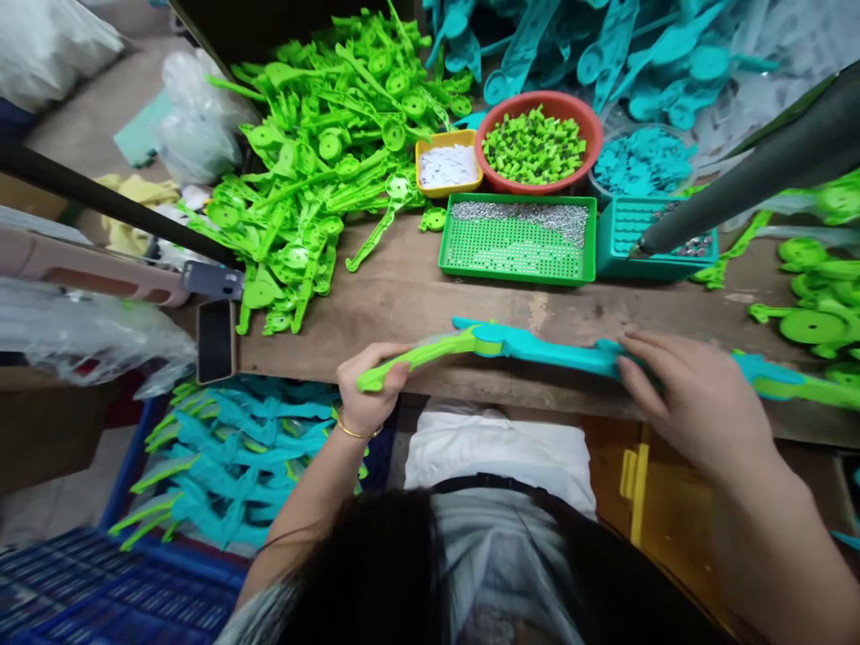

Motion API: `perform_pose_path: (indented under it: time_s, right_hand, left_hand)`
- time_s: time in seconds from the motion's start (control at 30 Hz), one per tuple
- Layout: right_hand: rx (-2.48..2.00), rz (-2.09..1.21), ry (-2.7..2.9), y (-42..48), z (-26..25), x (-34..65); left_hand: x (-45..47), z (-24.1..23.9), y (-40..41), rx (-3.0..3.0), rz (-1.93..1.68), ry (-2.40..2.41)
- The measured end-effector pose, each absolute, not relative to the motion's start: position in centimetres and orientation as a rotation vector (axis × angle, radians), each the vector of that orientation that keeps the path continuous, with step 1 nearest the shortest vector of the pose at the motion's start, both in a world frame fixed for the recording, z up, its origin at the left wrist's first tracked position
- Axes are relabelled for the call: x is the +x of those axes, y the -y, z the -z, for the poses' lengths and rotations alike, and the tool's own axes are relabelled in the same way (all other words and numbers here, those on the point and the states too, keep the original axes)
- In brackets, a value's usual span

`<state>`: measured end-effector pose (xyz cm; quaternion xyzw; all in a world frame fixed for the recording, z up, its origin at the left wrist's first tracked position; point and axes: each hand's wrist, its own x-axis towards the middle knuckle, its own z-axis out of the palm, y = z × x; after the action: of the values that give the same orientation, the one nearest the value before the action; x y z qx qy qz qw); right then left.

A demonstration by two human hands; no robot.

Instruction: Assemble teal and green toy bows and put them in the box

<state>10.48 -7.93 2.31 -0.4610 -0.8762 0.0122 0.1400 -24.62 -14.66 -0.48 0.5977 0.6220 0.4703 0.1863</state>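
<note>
A long jointed plastic piece [551,352], green at one end and teal past a round joint, spans the space between my hands at the bench's front edge. My left hand [371,387] is closed around its green end, thumb on top. Over the teal part lies my right hand [699,394], its fingers bent around it and partly hiding it. Beyond that hand, another teal and green length [772,376] runs to the right; whether it belongs to the same piece I cannot tell.
Behind stand a green perforated tray [517,274] of small metal parts, a teal box [614,260], a red bowl [487,148] and a yellow dish [436,190]. Green parts [322,143] heap up left. A dark pole [739,188] slants in from the right. Jointed pieces [248,457] fill a blue crate below.
</note>
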Motion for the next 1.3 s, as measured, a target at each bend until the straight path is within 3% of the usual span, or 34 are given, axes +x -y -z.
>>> perform_pose_path:
  time_s: [0.13, 0.27, 0.47, 0.83, 0.97, 1.1, 1.17, 1.27, 1.3]
  right_hand:
    - [-1.001, -0.156, 2.62, 8.7, -3.4, 3.6]
    - [-0.944, -0.282, 2.676, 8.4, -1.1, -1.1]
    - [-0.926, -0.281, 2.692, 8.2, -0.3, -1.2]
    - [-0.925, -0.303, 2.675, 8.3, 0.0, -2.3]
    - [-0.9, -0.226, 2.585, 8.1, -1.7, 0.3]
    - [-1.26, -0.062, 2.368, 7.4, -2.5, 8.5]
    - [-1.457, 0.004, 2.371, 7.1, -1.8, 12.5]
    - [-1.393, -0.014, 2.468, 7.3, -1.0, 14.7]
    - [-1.33, 0.009, 2.498, 7.5, -1.3, 14.2]
  left_hand:
    - [-24.1, -2.0, 14.2, 1.76, -1.359, -1.806]
    - [-23.4, -0.5, 13.2, 1.673, -1.531, -1.544]
    - [-21.8, 3.9, 12.1, 1.64, -1.303, -1.205]
    - [-21.2, 3.6, 11.6, 1.714, -1.284, -1.265]
    - [-23.0, 3.5, 10.9, 1.667, -1.136, -1.383]
    - [-27.1, 3.3, 11.0, 1.553, -1.102, -1.607]
    - [-28.7, 2.7, 12.0, 1.477, -0.913, -1.886]
    - [-28.3, 0.8, 14.6, 1.627, -0.513, -2.182]
    - [-27.4, 0.0, 15.4, 1.758, -0.54, -2.204]
